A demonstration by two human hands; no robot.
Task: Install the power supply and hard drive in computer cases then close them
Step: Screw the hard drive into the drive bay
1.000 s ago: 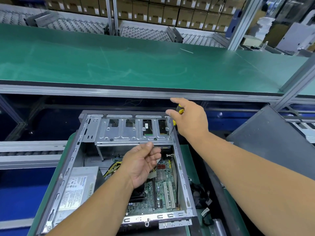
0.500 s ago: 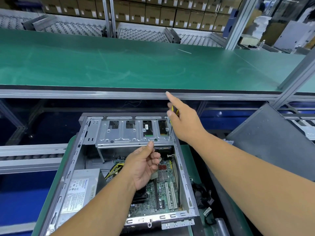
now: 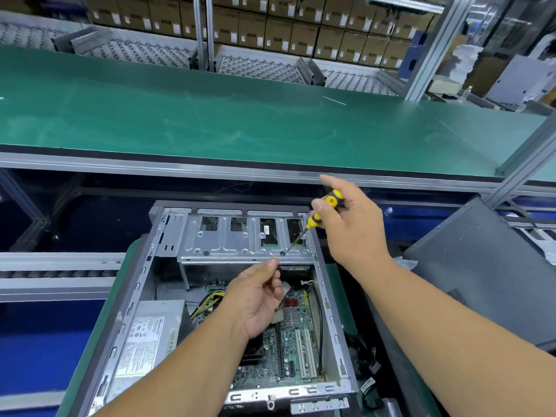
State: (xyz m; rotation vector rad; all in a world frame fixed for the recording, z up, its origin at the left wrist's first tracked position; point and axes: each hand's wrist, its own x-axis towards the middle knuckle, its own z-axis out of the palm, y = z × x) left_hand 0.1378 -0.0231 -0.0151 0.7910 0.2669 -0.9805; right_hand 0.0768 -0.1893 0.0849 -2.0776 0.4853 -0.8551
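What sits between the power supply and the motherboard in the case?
Head view: a yellow-and-black cable bundle lies between the power supply and the motherboard, partly under the left hand.

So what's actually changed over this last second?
The right hand has swung the yellow screwdriver so its tip now slants down-left toward the drive bay bracket, with more of the handle showing. The left hand has stayed just below the bracket, fingertips pinched. The computer case and power supply haven't moved.

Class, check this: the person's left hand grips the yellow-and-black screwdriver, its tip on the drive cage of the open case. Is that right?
Wrong hand. The head view shows the right hand gripping the screwdriver, its tip on the drive cage of the open case.
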